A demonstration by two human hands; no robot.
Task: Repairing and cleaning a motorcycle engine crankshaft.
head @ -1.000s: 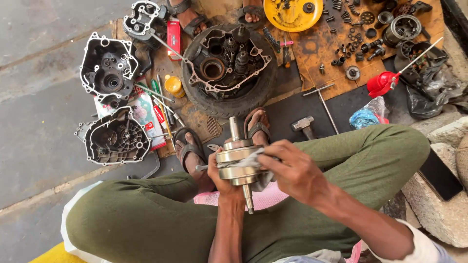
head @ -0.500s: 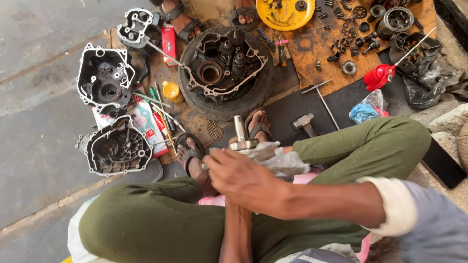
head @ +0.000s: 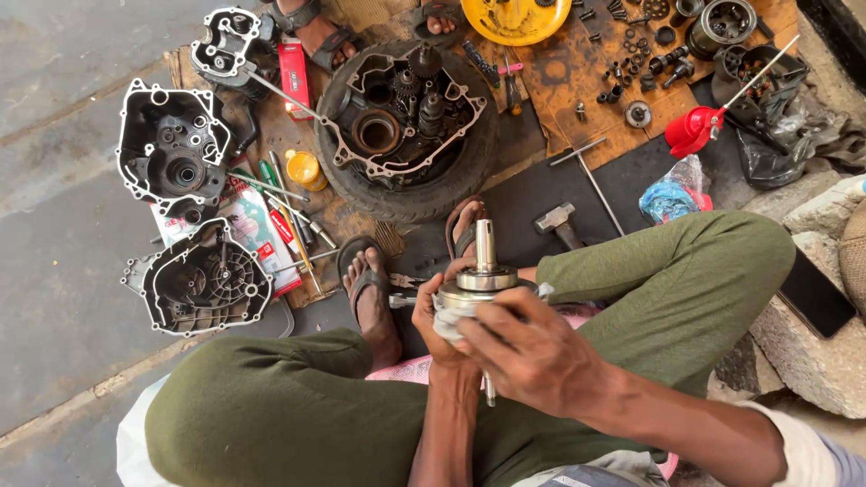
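Concrete floor [head: 54, 180] strewn with engine covers. Crankshaft [head: 480, 281] held upright over the lap; left hand [head: 442, 329] steadies it, right hand [head: 532, 356] fingers clamped around it with a rag.

The person sits with both knees bent and spread wide, legs in olive green trousers, bare feet in sandals pointing away from the body. Both forearms reach forward and meet between the knees. The left hand [head: 442, 320] comes up from below, fingers curled in a closed grip, thumb raised. The right hand [head: 532, 356] crosses in from the right, palm down, fingers wrapped closed just beside the left hand, touching it.
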